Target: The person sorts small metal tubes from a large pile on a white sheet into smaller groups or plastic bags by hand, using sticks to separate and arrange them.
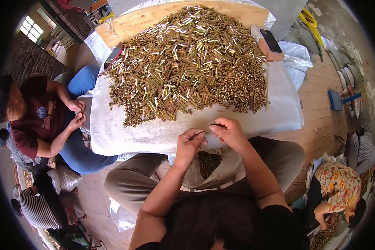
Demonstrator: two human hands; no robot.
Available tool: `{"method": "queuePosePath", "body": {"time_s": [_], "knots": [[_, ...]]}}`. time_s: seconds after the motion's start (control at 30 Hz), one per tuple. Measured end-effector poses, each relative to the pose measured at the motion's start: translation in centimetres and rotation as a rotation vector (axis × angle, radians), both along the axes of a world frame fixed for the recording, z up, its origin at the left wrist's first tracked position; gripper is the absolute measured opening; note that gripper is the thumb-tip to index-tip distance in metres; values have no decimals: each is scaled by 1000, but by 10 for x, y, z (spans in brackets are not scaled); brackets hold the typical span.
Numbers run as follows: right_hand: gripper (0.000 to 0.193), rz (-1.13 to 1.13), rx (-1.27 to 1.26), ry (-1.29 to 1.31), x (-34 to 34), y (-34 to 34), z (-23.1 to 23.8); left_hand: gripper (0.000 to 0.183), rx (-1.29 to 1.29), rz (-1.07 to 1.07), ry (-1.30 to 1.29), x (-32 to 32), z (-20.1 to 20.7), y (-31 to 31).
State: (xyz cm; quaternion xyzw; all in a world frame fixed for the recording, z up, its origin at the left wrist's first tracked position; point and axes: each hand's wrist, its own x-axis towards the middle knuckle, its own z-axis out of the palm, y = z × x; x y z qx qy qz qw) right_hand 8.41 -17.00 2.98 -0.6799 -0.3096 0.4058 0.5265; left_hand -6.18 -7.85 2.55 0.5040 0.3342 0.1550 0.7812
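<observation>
Above my lap, my left hand [190, 143] pinches a small brass-coloured metal piece [206, 132] between thumb and fingertips. Just beside it, my right hand [230, 132] is closed in a pinch; what its fingertips hold, if anything, is too small to make out. Beyond both hands rises a big heap of brass-coloured threaded metal parts [183, 62], some shiny and smooth. Small nut-like pieces [250, 89] gather along the heap's near and right edges. Below my hands, between my knees, an open white sack [227, 168] holds darker slim metal parts [209, 163].
White woven sheeting [279, 100] covers the table. A wooden board [125, 29] backs the heap, and a phone [271, 40] lies at the right corner. A person [46, 116] sits at the left; another in a patterned shirt [337, 183] bends at the right. A blue dustpan [335, 100] stands on the floor.
</observation>
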Motion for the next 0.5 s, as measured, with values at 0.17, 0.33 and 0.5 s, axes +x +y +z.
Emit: {"method": "queuePosePath", "body": {"time_s": [0.17,0.33,0.5], "knots": [[13,-53,111,248,-8,-9,18,13,-125,35,-151,-5,6,-4],[17,-94,100,211,-23,-16,27,12,-82,19,-180,-10,19,-17],[18,-75,119,148,-27,-27,31,12,-5,14,-184,-14,27,-28]]}}
